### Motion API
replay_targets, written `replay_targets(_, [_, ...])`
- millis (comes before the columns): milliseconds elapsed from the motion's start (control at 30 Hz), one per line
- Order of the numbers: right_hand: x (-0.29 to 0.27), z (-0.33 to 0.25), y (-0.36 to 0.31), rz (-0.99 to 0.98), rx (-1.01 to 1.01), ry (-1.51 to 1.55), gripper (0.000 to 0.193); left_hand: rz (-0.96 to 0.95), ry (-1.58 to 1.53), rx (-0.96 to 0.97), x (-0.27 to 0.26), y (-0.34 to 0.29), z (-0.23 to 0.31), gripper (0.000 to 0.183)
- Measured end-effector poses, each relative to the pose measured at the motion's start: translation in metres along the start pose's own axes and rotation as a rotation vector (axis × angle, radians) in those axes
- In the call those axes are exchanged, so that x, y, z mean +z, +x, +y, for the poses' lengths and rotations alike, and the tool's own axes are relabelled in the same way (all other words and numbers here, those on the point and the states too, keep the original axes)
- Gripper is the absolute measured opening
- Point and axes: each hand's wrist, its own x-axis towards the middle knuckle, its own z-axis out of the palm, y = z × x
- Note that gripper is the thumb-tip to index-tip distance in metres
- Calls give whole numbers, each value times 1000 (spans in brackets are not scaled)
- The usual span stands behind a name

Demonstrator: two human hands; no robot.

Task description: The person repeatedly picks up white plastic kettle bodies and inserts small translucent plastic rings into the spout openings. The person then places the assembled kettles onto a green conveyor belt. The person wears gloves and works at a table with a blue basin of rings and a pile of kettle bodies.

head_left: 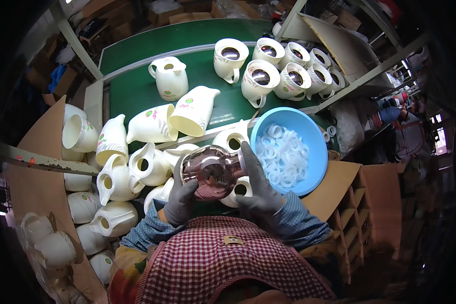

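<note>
A shiny, mirror-like glass flask liner is held above the near edge of the green conveyor belt, just in front of the person's chest. It is gripped from both sides by two grey-gloved hands. The left hand is closed around the lower left of the liner, with the fingers curled under its rounded body. The right hand is closed on the liner's right side, with the fingers stretched upward along its neck end.

Just beside the right hand, at the near right edge of the belt, a blue plastic basin is set, filled with white sealing rings. Under and around the hands, cream-coloured jug shells are heaped on their sides at the near left of the belt, some with flower prints. More of them are laid on the belt's middle, and one is stood upright farther back. At the far right corner of the belt, a cluster of upright jug bodies with liners fitted is gathered, their handles turned outward.

A cardboard sheet is placed along the left side, and a cardboard divider box is seen at the right. A red checked apron is worn over blue sleeves.
</note>
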Motion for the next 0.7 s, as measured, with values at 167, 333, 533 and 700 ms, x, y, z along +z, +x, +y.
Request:
replay_targets(167, [6,6,15,-106,-29,-118,105,-41,-84,-73,-8,-3,4,81])
replay_targets(333, [-10,43,88,-277,365,542,82,-38,-272,87,-58,-9,2,71])
replay_targets(533, [2,154,227,-135,704,-227,101,16,-273,174,-69,-17,59,102])
replay_targets(700, [39,263,277,-24,1051,-191,114,165,-276,207,-85,-19,52,108])
